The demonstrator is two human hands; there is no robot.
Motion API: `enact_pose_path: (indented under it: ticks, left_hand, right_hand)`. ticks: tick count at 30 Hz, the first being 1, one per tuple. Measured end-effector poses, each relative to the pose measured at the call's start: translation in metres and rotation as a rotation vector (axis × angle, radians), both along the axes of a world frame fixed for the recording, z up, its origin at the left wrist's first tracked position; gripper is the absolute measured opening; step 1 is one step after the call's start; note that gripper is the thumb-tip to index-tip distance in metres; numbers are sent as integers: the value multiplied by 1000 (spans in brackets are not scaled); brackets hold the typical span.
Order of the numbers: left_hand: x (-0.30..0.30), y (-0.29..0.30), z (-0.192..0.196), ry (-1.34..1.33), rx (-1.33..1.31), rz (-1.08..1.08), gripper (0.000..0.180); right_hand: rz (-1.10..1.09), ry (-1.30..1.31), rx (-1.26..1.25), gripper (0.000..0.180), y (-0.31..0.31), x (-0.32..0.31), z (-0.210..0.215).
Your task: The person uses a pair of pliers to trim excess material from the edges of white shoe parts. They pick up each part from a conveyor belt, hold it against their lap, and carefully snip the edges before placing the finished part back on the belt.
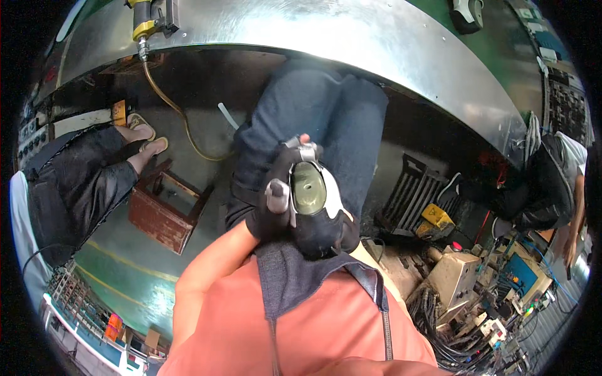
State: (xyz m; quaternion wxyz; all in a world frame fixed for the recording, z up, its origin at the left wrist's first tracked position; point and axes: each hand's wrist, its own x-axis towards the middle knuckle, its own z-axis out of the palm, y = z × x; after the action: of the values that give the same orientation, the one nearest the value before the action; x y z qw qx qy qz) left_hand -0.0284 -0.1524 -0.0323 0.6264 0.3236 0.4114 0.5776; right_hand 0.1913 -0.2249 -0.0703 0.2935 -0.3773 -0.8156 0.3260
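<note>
A rounded object with a white shell and a glossy olive-green oval face (310, 188) is held close in front of my body, above my lap. Its exact kind I cannot make out. My left hand (271, 203), in a dark glove with pale-wrapped fingertips, is closed along its left side and far end. Against its near end and right side presses my right hand (323, 237), also dark-gloved, with its fingers mostly hidden. Dark trousers (313, 100) cover my legs beneath the hands.
A shiny metal bench (301, 28) curves across the far side. On it lie a yellow-and-black power tool (145, 25) with a hose (166, 100) and a white-and-black object (467, 15). A brown stool (164, 210) stands left. People sit on both sides; machinery (454, 276) is at right.
</note>
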Motion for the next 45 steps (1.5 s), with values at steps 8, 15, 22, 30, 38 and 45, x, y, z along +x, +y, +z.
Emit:
enact_pose_path:
  ticks: [8, 15, 22, 30, 38, 45]
  left_hand:
    - [-11, 21, 17, 306, 243, 97, 56]
    - [-21, 80, 70, 1117, 721, -75, 37]
    - [-26, 119, 59, 1086, 738, -336, 35]
    - [10, 138, 26, 221, 298, -336, 47]
    - [28, 139, 13, 152, 290, -304, 49]
    - [42, 120, 32, 41, 196, -256, 32]
  right_hand:
    - [-49, -117, -380, 29, 7, 0, -4]
    - [-132, 189, -720, 28, 88, -44, 80]
    - [-269, 700, -1043, 42, 70, -40, 32]
    - [-63, 1239, -1442, 51, 88, -45, 40]
    - [121, 1421, -1544, 49, 90, -34, 38]
    - [-574, 503, -936, 41, 77, -52, 66]
